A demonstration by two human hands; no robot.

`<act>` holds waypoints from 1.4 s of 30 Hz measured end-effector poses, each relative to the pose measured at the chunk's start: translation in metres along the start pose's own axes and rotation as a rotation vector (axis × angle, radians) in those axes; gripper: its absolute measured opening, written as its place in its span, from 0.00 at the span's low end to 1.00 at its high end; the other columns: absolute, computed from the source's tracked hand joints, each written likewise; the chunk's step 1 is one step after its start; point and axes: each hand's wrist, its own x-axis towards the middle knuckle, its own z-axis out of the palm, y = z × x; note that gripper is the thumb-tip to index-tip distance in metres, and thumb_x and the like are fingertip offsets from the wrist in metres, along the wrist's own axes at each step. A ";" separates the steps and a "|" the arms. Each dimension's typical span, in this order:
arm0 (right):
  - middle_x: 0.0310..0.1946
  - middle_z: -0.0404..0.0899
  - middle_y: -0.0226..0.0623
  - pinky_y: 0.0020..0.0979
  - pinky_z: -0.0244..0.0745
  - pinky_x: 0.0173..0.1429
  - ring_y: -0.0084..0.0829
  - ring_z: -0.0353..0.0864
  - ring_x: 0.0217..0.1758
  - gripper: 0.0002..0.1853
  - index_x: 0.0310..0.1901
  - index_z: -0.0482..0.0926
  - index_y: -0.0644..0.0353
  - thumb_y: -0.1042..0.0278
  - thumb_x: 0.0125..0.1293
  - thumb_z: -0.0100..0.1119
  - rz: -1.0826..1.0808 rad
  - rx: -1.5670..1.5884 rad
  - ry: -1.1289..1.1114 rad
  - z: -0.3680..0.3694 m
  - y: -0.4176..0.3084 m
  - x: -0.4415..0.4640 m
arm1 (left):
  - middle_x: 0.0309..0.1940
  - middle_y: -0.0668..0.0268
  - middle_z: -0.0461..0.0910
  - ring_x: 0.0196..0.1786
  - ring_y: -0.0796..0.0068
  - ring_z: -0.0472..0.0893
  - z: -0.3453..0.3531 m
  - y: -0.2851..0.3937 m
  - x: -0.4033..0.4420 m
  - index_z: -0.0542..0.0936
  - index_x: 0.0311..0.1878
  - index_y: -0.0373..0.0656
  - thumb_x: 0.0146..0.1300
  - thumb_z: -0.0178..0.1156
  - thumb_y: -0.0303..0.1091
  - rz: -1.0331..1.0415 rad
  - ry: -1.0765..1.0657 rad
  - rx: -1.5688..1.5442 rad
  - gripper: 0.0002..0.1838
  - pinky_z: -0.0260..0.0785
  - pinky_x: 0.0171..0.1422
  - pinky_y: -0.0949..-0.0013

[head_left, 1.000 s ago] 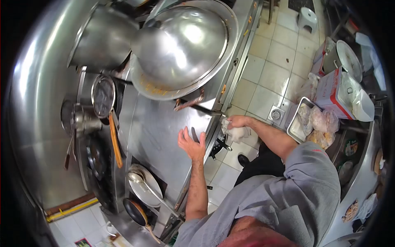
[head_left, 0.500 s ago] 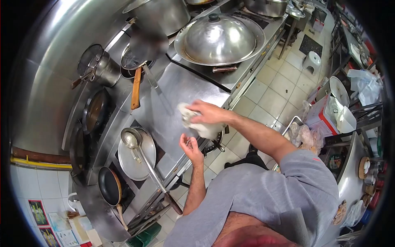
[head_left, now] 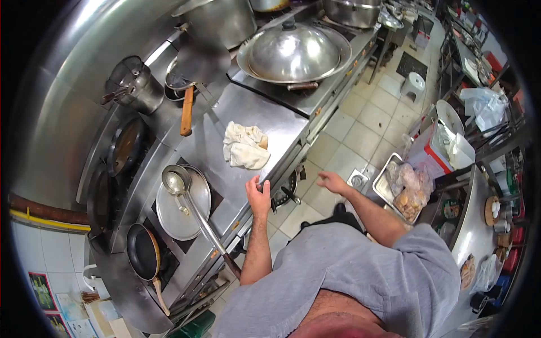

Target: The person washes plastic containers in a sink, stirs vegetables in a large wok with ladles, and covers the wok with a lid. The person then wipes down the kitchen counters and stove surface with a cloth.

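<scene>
A crumpled white cloth (head_left: 245, 147) lies on the steel worktop (head_left: 284, 115), with nobody holding it. My left hand (head_left: 258, 194) is just below the cloth at the worktop's front edge, empty, its fingers apart and slightly bent. Over the floor to the right hovers my right hand (head_left: 332, 183), also empty, fingers loosely stretched towards the worktop. Left of my left hand, a long-handled ladle (head_left: 176, 181) rests across a round metal lid (head_left: 169, 215).
A domed wok lid (head_left: 296, 52) covers a wide pan at the back. Nearby are a wooden-handled utensil (head_left: 186, 115), a black frying pan (head_left: 143, 252) and a tall stockpot (head_left: 220, 22). A metal tray (head_left: 385, 190) with bagged food stands right.
My right hand has let go of the cloth and drawn back to the right and down. The cloth now lies on the worktop. My left hand has barely moved.
</scene>
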 end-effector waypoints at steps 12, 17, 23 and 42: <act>0.24 0.77 0.36 0.30 0.66 0.18 0.27 0.72 0.18 0.27 0.55 0.72 0.58 0.62 0.52 0.64 0.683 0.030 -0.010 -0.056 0.175 -0.116 | 0.31 0.59 0.77 0.36 0.57 0.77 0.024 -0.044 0.042 0.75 0.38 0.42 0.57 0.55 0.40 -0.099 0.211 0.308 0.12 0.67 0.40 0.57; 0.40 0.79 0.37 0.35 0.72 0.25 0.31 0.77 0.29 0.27 0.57 0.70 0.55 0.64 0.52 0.61 0.726 0.213 0.068 -0.075 0.198 -0.145 | 0.28 0.57 0.79 0.33 0.52 0.78 0.034 -0.041 0.057 0.75 0.33 0.45 0.57 0.51 0.42 -0.102 0.198 0.483 0.11 0.68 0.36 0.53; 0.36 0.80 0.35 0.29 0.68 0.21 0.29 0.76 0.26 0.24 0.54 0.73 0.56 0.65 0.54 0.62 0.729 0.257 0.140 -0.073 0.218 -0.166 | 0.29 0.56 0.80 0.35 0.52 0.79 0.042 -0.006 0.054 0.74 0.35 0.45 0.56 0.48 0.45 -0.246 0.175 0.650 0.14 0.68 0.39 0.50; 0.30 0.78 0.35 0.26 0.65 0.19 0.24 0.71 0.22 0.25 0.54 0.72 0.60 0.66 0.52 0.63 0.721 0.215 0.134 -0.086 0.232 -0.194 | 0.30 0.55 0.80 0.35 0.52 0.80 0.053 0.014 0.060 0.73 0.36 0.43 0.60 0.44 0.45 -0.281 0.161 0.760 0.16 0.70 0.39 0.50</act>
